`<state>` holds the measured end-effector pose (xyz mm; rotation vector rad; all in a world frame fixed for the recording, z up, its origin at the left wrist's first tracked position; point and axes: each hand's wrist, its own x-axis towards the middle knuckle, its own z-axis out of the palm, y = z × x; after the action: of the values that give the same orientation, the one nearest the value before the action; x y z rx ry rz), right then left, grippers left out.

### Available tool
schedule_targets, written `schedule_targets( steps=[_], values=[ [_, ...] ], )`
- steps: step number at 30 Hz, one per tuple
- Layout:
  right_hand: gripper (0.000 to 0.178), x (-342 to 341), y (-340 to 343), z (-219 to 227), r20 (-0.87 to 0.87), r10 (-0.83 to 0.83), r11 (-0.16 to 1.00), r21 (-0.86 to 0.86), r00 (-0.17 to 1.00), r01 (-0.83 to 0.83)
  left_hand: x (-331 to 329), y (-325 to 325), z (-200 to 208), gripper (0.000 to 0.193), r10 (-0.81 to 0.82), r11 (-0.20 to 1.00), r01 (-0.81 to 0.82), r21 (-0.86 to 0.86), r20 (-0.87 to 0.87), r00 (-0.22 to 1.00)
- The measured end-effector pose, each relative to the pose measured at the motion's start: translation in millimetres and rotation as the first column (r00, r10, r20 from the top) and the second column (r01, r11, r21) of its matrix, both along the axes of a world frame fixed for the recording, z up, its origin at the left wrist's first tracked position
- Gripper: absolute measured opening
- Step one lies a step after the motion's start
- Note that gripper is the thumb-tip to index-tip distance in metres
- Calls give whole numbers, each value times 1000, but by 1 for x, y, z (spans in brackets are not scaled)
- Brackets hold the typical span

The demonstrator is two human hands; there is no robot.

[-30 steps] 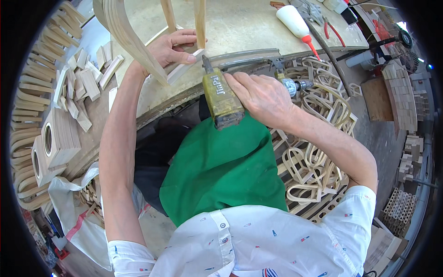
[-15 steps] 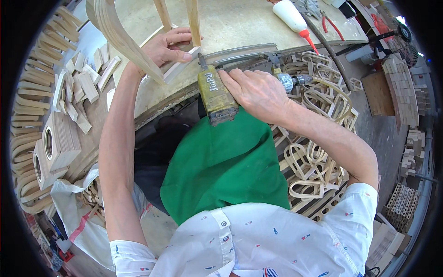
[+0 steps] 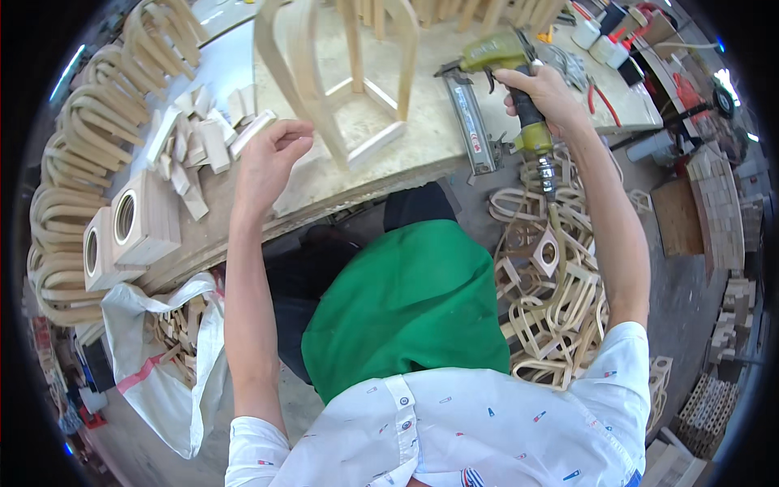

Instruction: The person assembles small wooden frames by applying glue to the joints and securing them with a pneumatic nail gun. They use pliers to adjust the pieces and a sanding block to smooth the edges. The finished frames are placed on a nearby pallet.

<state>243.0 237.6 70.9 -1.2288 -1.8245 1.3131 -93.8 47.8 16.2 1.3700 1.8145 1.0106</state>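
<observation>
My right hand [image 3: 545, 93] is wrapped round the black grip of a green nail gun [image 3: 495, 50], held up at the right part of the table. The gun's long magazine [image 3: 475, 122] points down, and an air fitting [image 3: 547, 174] hangs below the grip. At the near edge of the table, my left hand [image 3: 272, 162] is loosely curled, thumb and forefinger apart, with nothing visible in it. Just right of it stands a stool-like wooden frame [image 3: 377, 97] with bent legs, joined low down by pale straight rails. Its left side is smeared by motion.
Short wood blocks [image 3: 213, 146] lie heaped on the worktable [image 3: 430, 154], beside two blocks with round holes [image 3: 146, 215]. Bent wood parts [image 3: 89, 162] line the left. A white sack [image 3: 134, 349] holds offcuts. Wooden loops [image 3: 560, 325] pile up below right. Red-handled pliers [image 3: 602, 105] and glue bottles [image 3: 588, 34] sit far right.
The nail gun has moved up and right, off the frame's rail. My left hand has let go of the frame and come back toward me. The frame appears turned and farther right.
</observation>
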Motion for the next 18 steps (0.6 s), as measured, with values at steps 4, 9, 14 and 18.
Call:
schedule_targets(
  steps=[4,9,14,18],
  values=[
    [36,-2,46,-39,-123,-38,975,-220,992,10,-17,0,-11,44,237,945,-176,275,-206,949],
    [35,-11,72,-63,74,5,990,-143,997,6,-21,25,-5,40,135,955,-75,286,-196,971],
    [36,-12,78,-70,601,-262,844,522,755,-123,-22,31,-10,29,83,973,-70,219,-53,995],
    [39,-51,-4,-44,306,-74,691,702,949,-172,-5,2,-26,24,283,886,-143,441,-270,920]
  ],
)
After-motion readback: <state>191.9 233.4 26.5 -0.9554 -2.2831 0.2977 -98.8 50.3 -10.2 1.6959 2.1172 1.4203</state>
